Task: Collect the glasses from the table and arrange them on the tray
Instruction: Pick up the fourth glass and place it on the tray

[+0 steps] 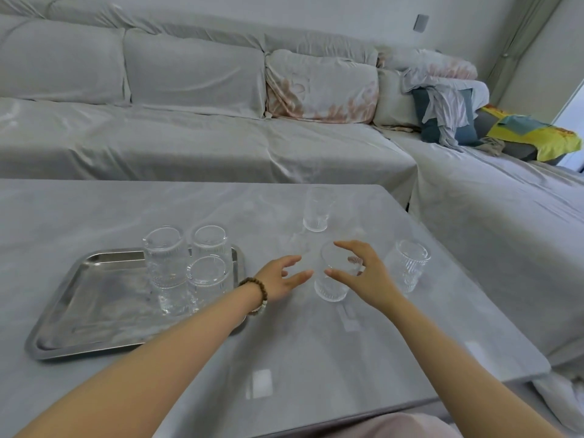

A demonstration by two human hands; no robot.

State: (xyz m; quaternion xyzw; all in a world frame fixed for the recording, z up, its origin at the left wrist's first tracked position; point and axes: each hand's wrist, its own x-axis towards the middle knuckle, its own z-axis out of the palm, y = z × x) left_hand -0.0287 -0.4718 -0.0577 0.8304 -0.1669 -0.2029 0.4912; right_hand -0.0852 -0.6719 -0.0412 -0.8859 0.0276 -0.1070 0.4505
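A steel tray [94,298] lies on the grey table [284,358] at the left. Three clear ribbed glasses stand at its far right end, one at the back left [165,260], one at the back right [209,245], one in front [207,282]. Three more glasses stand on the table: a far one [317,208], a right one [409,263] and a middle one [331,287]. My right hand [368,276] curls around the middle glass, fingers spread, thumb near its left side. My left hand [281,278], with a bead bracelet, hovers open just left of that glass.
A long sofa under a grey cover [189,137] runs behind the table and turns down the right side. Cushions and crumpled clothes [448,112] are piled at its far right corner. The table's right edge [474,295] is close to the right-hand glass.
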